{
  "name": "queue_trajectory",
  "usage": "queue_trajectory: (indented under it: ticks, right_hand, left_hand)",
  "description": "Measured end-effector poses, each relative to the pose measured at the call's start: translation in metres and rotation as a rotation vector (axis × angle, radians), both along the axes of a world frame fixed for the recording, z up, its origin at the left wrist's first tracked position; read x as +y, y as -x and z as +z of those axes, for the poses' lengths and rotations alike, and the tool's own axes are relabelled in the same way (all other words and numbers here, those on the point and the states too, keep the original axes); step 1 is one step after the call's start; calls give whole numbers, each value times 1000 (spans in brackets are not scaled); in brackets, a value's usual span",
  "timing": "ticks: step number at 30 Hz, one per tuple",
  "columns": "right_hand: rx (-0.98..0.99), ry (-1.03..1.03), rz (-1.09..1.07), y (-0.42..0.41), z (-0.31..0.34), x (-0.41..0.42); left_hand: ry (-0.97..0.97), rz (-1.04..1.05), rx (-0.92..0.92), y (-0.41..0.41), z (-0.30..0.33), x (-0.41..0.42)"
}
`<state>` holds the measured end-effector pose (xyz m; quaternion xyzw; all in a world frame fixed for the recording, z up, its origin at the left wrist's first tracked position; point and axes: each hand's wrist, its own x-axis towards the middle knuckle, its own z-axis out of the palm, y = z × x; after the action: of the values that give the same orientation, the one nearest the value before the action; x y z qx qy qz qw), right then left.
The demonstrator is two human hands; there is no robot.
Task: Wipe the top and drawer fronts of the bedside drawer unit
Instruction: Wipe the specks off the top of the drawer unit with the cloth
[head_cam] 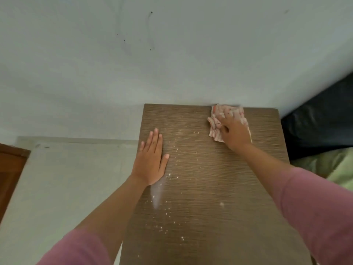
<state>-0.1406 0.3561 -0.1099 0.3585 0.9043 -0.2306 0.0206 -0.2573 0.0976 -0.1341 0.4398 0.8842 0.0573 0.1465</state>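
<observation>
**Cloth at far right corner of unit top; left hand flat on near-left edge**

Head view, looking down on the brown wood-grain top of the bedside drawer unit (219, 178), which fills the lower centre of the frame and runs up to the pale wall (133, 54). Drawer fronts not visible from this angle.

Right hand (234, 132): upper right of the top, palm down, fingers spread over a crumpled pink-and-white cloth (216, 123), pressing it onto the surface. The cloth lies at the far edge of the top, touching or just short of the wall; cannot tell which. Motion blur on the fingertips and cloth.

Left hand (150, 159): flat on the top at its left edge, mid-frame, fingers straight and held together, thumb out to the side. Holds nothing.

White specks and a pale smear (156, 194) scattered down the left-centre of the top, from beside the left hand toward the bottom of the frame.

Both forearms bare, pink sleeves (315, 207) pushed up. Dark headboard or cushion (321, 127) and green bedding (342, 169) at right edge. Pale floor (66, 178) left of the unit; brown wooden piece (9, 169) at far left.
</observation>
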Motion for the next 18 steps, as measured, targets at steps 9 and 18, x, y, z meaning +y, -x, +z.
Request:
queue_trajectory:
  ticks: [9, 18]
  right_hand:
    - [-14, -34, 149, 36, -23, -20]
    - [-71, -3, 351, 62, -15, -43]
  left_hand:
    - [-61, 23, 14, 3, -6, 1]
    - [-69, 27, 13, 5, -7, 1]
